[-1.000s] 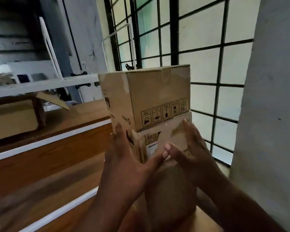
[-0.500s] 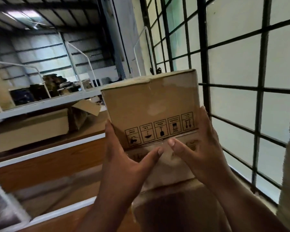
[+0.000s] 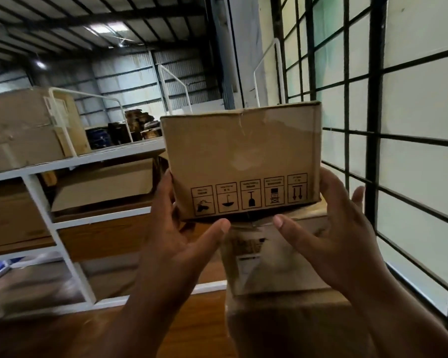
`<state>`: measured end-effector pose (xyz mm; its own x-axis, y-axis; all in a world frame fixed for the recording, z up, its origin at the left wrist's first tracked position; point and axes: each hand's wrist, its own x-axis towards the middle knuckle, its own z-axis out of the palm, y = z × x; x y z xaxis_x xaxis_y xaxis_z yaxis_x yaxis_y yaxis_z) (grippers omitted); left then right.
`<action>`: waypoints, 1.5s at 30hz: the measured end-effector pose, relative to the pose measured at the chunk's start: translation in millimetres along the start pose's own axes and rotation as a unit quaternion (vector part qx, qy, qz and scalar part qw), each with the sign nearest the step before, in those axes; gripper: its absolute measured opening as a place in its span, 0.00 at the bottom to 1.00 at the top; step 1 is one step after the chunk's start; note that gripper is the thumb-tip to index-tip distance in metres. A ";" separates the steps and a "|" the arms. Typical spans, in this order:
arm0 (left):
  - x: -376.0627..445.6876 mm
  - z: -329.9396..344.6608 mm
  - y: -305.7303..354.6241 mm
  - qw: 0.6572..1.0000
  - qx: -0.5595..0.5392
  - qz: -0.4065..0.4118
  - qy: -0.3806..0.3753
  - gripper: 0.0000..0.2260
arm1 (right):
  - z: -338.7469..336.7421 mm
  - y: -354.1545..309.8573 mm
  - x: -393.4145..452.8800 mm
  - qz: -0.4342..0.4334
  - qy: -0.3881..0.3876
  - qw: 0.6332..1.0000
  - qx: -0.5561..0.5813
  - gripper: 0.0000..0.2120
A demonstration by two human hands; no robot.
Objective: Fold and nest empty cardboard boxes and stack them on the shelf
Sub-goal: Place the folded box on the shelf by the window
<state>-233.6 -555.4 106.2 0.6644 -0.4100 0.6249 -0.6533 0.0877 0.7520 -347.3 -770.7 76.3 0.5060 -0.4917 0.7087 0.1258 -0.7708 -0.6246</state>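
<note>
A brown cardboard box (image 3: 243, 156) with a row of handling symbols sits at the top of a stack. My left hand (image 3: 176, 244) holds its lower left side and my right hand (image 3: 339, 241) holds its lower right side. Both thumbs reach under its front bottom edge. A dark gap shows between this box and the second box (image 3: 269, 259) below, which bears a white label. A third, larger box (image 3: 295, 326) lies underneath. The fingers of both hands are mostly hidden behind the top box.
A white-framed shelf (image 3: 36, 192) with wooden boards stands to the left, holding a big box (image 3: 18, 130) on top and a flat one (image 3: 104, 182) below. A black window grille (image 3: 373, 125) runs close along the right. Clutter lies far behind.
Both hands slid up from the second box to the bottom corners of the top box, which now lifts slightly off the one beneath. My view rose toward the ceiling.
</note>
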 end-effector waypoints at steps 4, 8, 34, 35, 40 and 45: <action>-7.3 -44.2 -11.6 1.000 -0.012 0.012 0.011 0.42 | 24.2 -35.3 -10.0 -0.031 -0.016 0.999 0.019 0.41; -20.6 -100.9 -36.3 0.997 -0.057 0.009 0.051 0.41 | 67.5 -77.5 -23.9 -0.051 -0.011 0.998 0.042 0.40; -263.6 -239.9 -381.4 0.932 -0.034 -0.354 -0.064 0.23 | 339.5 25.4 -347.4 0.460 -0.072 0.884 0.032 0.13; -269.3 -237.6 -385.7 0.931 -0.023 -0.357 -0.077 0.23 | 338.9 28.2 -353.4 0.458 -0.089 0.884 0.007 0.12; -277.1 -229.8 -406.1 0.931 0.051 -0.343 -0.118 0.27 | 342.3 37.3 -359.9 0.450 -0.105 0.887 -0.026 0.15; -257.9 -206.1 -409.2 0.944 0.074 -0.286 -0.149 0.29 | 347.0 51.2 -337.1 0.483 -0.085 0.871 0.020 0.23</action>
<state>-62.8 -298.5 -319.5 0.8059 -0.5916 0.0226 -0.2777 -0.3439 0.8970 -215.3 -503.8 -308.4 0.5103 -0.8338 -0.2106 -0.4011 -0.0141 -0.9159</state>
